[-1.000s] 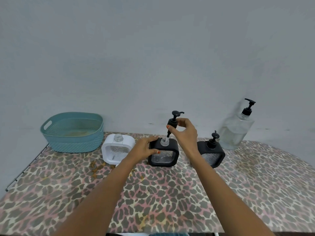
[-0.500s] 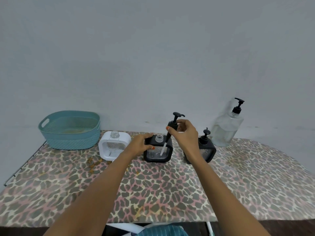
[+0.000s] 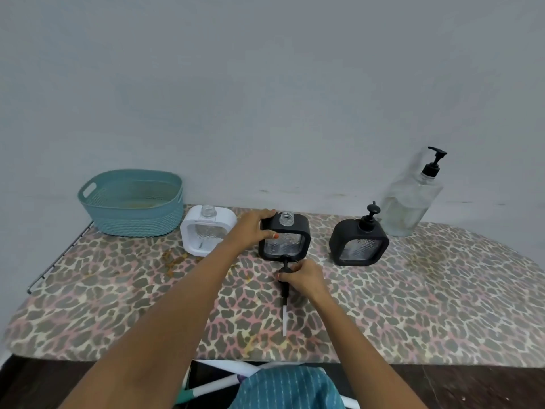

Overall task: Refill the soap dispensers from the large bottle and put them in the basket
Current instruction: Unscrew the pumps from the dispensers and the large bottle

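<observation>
My left hand (image 3: 256, 228) grips the top left corner of a square black soap dispenser (image 3: 285, 240) whose neck stands uncapped. My right hand (image 3: 303, 277) holds its black pump (image 3: 285, 283) low over the table just in front of it, the white tube pointing toward me. A white dispenser (image 3: 206, 234) with no pump stands to the left. A second black dispenser (image 3: 359, 242) with its pump on stands to the right. The large clear bottle (image 3: 413, 199) with a black pump is at the back right. The teal basket (image 3: 132, 202) sits at the back left.
The table (image 3: 442, 305) wears a leopard-print cover and backs onto a grey wall. A metal rail (image 3: 56, 261) runs along its left edge. Brownish stains (image 3: 174, 261) mark the cover in front of the white dispenser. White frame legs (image 3: 218, 382) show below the front edge.
My right hand has pulled the pump out of the middle black dispenser and brought it down toward the table in front of it. My left hand stays on the dispenser.
</observation>
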The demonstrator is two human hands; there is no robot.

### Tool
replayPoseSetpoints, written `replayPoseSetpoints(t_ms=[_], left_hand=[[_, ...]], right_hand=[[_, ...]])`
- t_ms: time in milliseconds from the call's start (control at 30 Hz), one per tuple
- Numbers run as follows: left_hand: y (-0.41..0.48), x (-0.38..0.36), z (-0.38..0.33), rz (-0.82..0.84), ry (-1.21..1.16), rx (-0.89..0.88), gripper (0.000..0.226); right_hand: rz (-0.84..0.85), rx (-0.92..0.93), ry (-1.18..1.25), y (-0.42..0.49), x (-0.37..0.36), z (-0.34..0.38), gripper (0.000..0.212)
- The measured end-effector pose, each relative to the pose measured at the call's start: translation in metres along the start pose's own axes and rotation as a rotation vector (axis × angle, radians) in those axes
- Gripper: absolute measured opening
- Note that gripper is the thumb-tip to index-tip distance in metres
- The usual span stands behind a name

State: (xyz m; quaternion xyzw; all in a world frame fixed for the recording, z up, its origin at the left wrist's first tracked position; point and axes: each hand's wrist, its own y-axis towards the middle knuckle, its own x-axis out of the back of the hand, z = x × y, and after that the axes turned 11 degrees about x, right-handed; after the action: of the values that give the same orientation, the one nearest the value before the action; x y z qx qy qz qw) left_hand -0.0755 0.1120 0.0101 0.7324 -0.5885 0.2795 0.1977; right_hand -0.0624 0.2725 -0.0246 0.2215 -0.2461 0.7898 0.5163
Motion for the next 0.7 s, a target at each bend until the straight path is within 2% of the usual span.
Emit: replayPoseSetpoints(t_ms=[167,333,467,567,700], left_hand=[[0.002,-0.001,0.005,0.003,0.009,-0.019,0.059],[0.001,-0.005,0.009,0.004,0.001,-0.038,0.058],[0.000,-0.003,0.009,0.011,0.052,-0.020,0.070],[-0.002,-0.001,0.002,-0.115,0.075,0.012,0.069],[-0.002,-0.005,-0.021,-0.338,0.051,-0.047,0.046]], right_hand=[[0.006,-0.048,-0.006,0.004,-0.009,0.000,0.035],[0.059,-0.047,0.008,0.004,-0.005,0.001,0.023],[0.056,-0.039,0.042,0.000,0.004,-0.001,0.027],[-0.011,-0.010,0.075,-0.003,0.017,-0.002,0.025],[-0.147,0.041,0.088,-0.003,0.044,-0.004,0.037]])
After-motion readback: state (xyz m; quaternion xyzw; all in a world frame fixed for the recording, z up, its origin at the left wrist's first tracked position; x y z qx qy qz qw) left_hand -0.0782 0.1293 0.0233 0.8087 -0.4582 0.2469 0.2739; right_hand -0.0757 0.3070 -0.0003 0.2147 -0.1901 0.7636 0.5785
